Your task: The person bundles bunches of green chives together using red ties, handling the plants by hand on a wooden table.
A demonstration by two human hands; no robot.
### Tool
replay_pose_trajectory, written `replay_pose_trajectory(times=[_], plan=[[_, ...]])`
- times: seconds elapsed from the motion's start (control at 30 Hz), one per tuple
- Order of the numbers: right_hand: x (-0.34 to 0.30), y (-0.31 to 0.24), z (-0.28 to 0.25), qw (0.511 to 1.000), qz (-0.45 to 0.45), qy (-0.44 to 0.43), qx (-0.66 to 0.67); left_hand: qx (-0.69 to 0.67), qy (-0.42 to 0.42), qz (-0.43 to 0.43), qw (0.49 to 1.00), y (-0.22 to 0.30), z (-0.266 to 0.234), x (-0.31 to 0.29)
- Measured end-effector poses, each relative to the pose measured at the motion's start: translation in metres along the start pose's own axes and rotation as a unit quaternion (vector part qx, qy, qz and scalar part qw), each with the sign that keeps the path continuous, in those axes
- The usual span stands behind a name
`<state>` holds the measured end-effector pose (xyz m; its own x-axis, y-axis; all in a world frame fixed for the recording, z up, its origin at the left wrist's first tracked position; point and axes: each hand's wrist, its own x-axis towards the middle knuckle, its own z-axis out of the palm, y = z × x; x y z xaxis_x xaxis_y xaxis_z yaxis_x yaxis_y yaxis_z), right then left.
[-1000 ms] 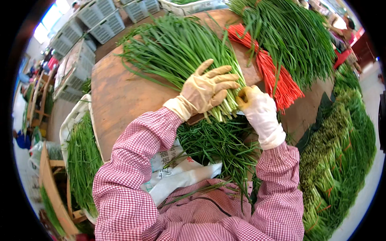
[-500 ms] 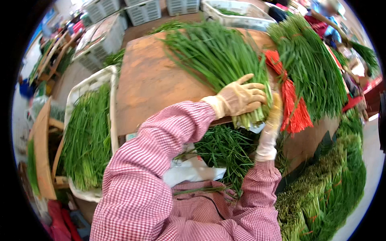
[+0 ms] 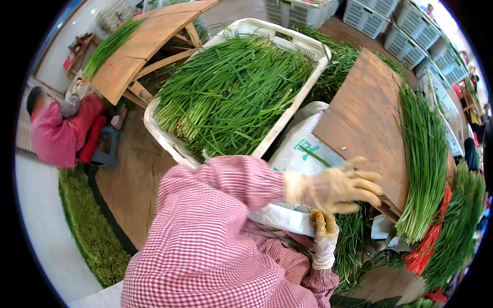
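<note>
My left hand (image 3: 343, 189), in a cream glove, is stretched over the near edge of the wooden board (image 3: 359, 118) with its fingers spread and nothing in them. Lower down, close to my lap, my right hand (image 3: 324, 228) is curled closed beside a white sheet (image 3: 287, 218); whatever its fingers hold, if anything, is hidden. A loose bunch of garlic chives (image 3: 423, 159) lies along the right side of the board, cut ends toward me. Beside those ends hang red ties (image 3: 429, 244).
A white crate (image 3: 295, 110) heaped with chives stands left of the board. Tied chives (image 3: 465, 220) lie far right. Loose green leaves (image 3: 349, 241) lie below the board. A co-worker (image 3: 69, 123) sits left by a wooden table (image 3: 138, 46). Grey crates (image 3: 364, 18) are stacked behind.
My view has swung left. Both hands have come off the chives, which stay on the board. My left hand has opened out; my right has drawn back toward my lap and curled.
</note>
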<state>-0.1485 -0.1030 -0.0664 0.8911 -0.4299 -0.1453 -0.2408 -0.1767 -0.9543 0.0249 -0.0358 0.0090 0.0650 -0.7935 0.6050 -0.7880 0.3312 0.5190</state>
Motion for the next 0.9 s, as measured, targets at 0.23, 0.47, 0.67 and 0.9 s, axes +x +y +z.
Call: replay_pose_trajectory(times=[0.23, 0.47, 0.67, 0.9], plan=[[0.028, -0.015, 0.016, 0.996, 0.056, -0.058, 0.031, 0.107, 0.064, -0.27, 0.955, -0.015, -0.082, -0.134], [0.033, -0.016, 0.023, 0.989, 0.113, -0.073, 0.058, 0.255, 0.206, -0.426, 0.843, -0.01, -0.154, -0.235], [0.037, -0.012, 0.022, 0.985, 0.127, -0.078, 0.086, 0.356, 0.024, -0.747, 0.561, -0.025, -0.2, -0.298], [0.038, -0.006, 0.019, 0.984, 0.121, -0.071, 0.108, 0.26, 0.006, -0.837, 0.481, -0.052, -0.189, -0.319]])
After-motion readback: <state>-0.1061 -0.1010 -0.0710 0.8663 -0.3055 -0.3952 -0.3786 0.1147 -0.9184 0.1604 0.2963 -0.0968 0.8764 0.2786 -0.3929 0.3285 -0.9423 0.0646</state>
